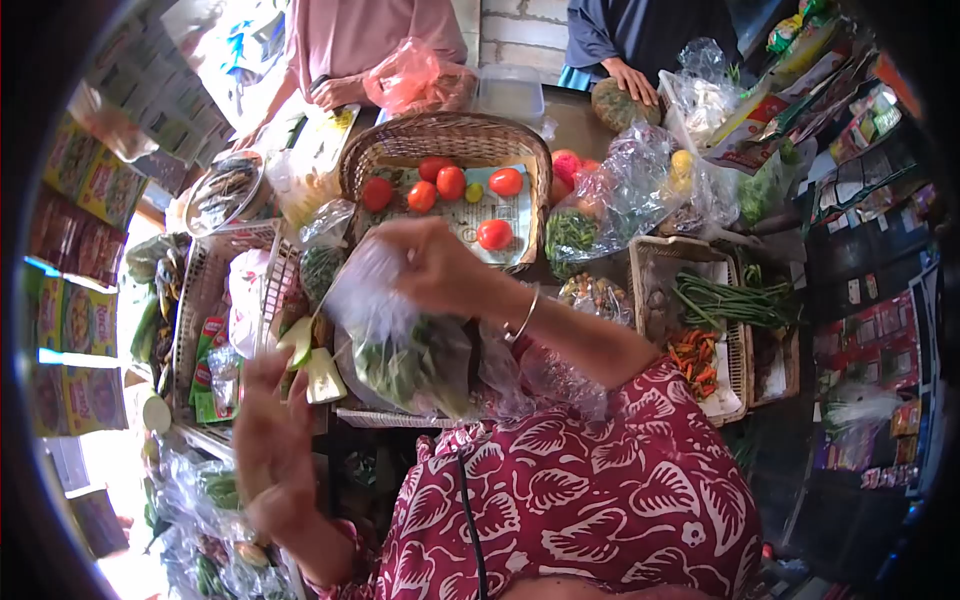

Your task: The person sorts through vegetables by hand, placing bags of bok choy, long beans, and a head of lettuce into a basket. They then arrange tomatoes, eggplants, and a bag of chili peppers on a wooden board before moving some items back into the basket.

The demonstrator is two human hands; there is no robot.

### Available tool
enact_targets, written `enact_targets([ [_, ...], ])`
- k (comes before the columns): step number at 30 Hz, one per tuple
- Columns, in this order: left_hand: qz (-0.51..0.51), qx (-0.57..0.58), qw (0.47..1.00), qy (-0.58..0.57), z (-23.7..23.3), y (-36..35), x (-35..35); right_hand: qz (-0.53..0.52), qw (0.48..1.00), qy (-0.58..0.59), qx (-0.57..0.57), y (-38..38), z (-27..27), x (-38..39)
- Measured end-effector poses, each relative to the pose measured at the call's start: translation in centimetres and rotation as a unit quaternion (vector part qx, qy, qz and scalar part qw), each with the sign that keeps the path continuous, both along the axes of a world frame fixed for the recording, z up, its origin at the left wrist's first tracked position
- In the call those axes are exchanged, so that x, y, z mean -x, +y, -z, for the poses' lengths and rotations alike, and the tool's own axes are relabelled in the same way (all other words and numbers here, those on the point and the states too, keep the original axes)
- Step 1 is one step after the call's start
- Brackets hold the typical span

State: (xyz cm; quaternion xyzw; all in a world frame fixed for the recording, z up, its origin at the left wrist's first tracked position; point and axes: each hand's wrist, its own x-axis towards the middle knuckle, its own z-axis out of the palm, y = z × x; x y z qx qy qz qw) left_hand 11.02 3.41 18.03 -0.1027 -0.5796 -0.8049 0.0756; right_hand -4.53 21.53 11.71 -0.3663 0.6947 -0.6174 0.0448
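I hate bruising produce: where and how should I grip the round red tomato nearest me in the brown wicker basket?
Come from above, fingers and thumb around the sides of the round red tomato. It sits apart from the other red tomatoes, so fingers should fit, while the brown wicker basket's rim may hinder a low reach.

Maroon shirt (600, 490) with a white leaf print. Brown woven basket (445, 124)—red tomatoes (451, 183), one yellow-green fruit (474, 192). At the counter's far edge, a mottled green-and-tan squash (625, 105), a pink sleeve (283, 85), a salmon bag (412, 82). Toward its right side—orange chillies (693, 355), green beans (715, 300), cream crate (744, 370).
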Motion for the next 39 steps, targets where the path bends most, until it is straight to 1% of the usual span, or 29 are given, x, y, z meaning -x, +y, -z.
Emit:
enact_targets([
  [1, 0.049, -0.054, 0.997, -0.013, 0.4, -2.5, -0.3, -0.05, 0.983, -0.153, 0.086, 0.7, 0.7, 0.8],
  [2, 0.163, -0.081, 0.982, 0.05, 1.7, -3.1, 0.6, -0.075, 0.968, -0.185, 0.154, 1.2, 1.2, 1.4],
  [3, 0.164, -0.081, 0.982, 0.048, 3.1, -3.4, 1.3, -0.074, 0.967, -0.187, 0.155, 1.5, 1.0, 1.4],
  [4, 0.071, 0.206, 0.974, -0.069, 4.5, -3.5, 1.7, -0.104, 0.97, -0.17, 0.14, 1.9, 0.6, 1.0],
  [5, -0.028, 0.471, 0.864, -0.177, 6.3, -3.8, 2.2, -0.136, 0.971, -0.153, 0.125, 2.1, 0.0, 0.6],
  [6, -0.068, 0.543, 0.829, -0.116, 9.4, -4.2, 3.4, -0.128, 0.991, 0.028, 0.005, 2.0, -1.2, -0.2],
  [7, -0.105, 0.609, 0.785, -0.052, 11.8, -4.8, 4.6, -0.125, 0.992, 0.024, 0.007, 1.8, -2.0, -1.4],
  [9, -0.143, 0.634, 0.757, -0.065, 9.8, -2.7, 7.7, -0.212, 0.962, 0.126, -0.119, 1.5, -3.2, -3.8],
  [10, -0.14, 0.634, 0.758, -0.065, 8.9, -2.2, 9.1, -0.209, 0.962, 0.125, -0.12, 1.6, -3.4, -4.3],
  [12, -0.145, 0.464, 0.874, -0.008, 6.8, -1.4, 10.9, -0.225, 0.95, 0.164, -0.142, 1.9, -3.8, -4.7],
  [13, -0.145, 0.462, 0.875, -0.005, 5.7, -1.0, 10.8, -0.224, 0.949, 0.166, -0.145, 2.4, -4.2, -4.3],
  [15, 0.115, 0.374, 0.915, 0.094, 3.8, 0.3, 10.2, -0.176, 0.97, 0.153, -0.072, 3.6, -5.1, -2.6],
  [17, 0.15, 0.434, 0.881, 0.116, 3.0, 1.8, 9.5, -0.131, 0.973, 0.181, -0.062, 3.5, -5.6, -2.0],
  [19, 0.181, 0.497, 0.838, 0.138, 2.4, 2.5, 9.0, -0.086, 0.924, 0.19, -0.321, 4.0, -8.8, -2.5],
  [20, 0.166, 0.523, 0.821, 0.158, 2.1, 2.6, 9.0, -0.057, 0.895, 0.249, -0.366, 4.1, -8.9, -2.5],
  [21, 0.152, 0.548, 0.803, 0.177, 2.0, 2.8, 8.8, -0.054, 0.896, 0.248, -0.364, 4.4, -8.8, -2.3],
  [23, 0.148, 0.525, 0.832, 0.105, 2.2, 3.5, 8.1, -0.126, 0.895, 0.312, -0.294, 5.2, -8.7, -1.9],
  [25, 0.057, 0.449, 0.89, -0.059, 3.7, 3.4, 8.5, -0.129, 0.885, 0.324, -0.309, 5.7, -9.6, -2.6],
  [26, -0.053, 0.237, 0.962, -0.122, 7.3, 2.3, 8.1, -0.13, 0.905, 0.312, -0.257, 6.2, -10.0, -3.1],
  [27, -0.056, 0.237, 0.962, -0.122, 7.7, 1.6, 8.4, -0.13, 0.923, 0.298, -0.204, 6.8, -10.3, -3.4],
  [29, -0.017, -0.039, 0.992, -0.122, 8.1, 0.9, 8.8, -0.144, 0.933, 0.259, -0.204, 8.0, -9.8, -2.4],
  [30, -0.01, -0.067, 0.994, -0.088, 8.7, 0.8, 8.6, -0.137, 0.95, 0.185, -0.209, 8.5, -8.3, -1.3],
  [31, -0.011, -0.066, 0.994, -0.086, 8.3, 1.2, 8.2, -0.129, 0.962, 0.11, -0.212, 8.9, -7.1, -0.2],
  [33, 0.056, 0.303, 0.951, 0.017, 7.0, 2.3, 7.4, -0.141, 0.967, 0.007, -0.214, 9.1, -6.1, 2.0],
  [34, 0.045, 0.312, 0.941, 0.127, 8.5, 2.5, 7.4, -0.1, 0.975, 0.009, -0.199, 9.8, -4.8, 4.3],
  [35, 0.042, 0.313, 0.941, 0.125, 8.1, 2.6, 6.7, -0.061, 0.981, 0.01, -0.185, 10.7, -3.9, 7.1],
  [37, 0.049, 0.263, 0.963, -0.042, 6.9, 3.3, 5.2, 0.094, 0.969, -0.04, -0.225, 13.2, -4.3, 12.0],
  [38, 0.046, 0.155, 0.983, -0.089, 7.0, 3.9, 4.5, 0.167, 0.961, -0.036, -0.216, 15.0, -2.8, 15.5],
  [39, 0.043, 0.156, 0.983, -0.089, 7.3, 3.7, 4.4, 0.24, 0.948, -0.031, -0.207, 17.0, -0.2, 19.3],
])
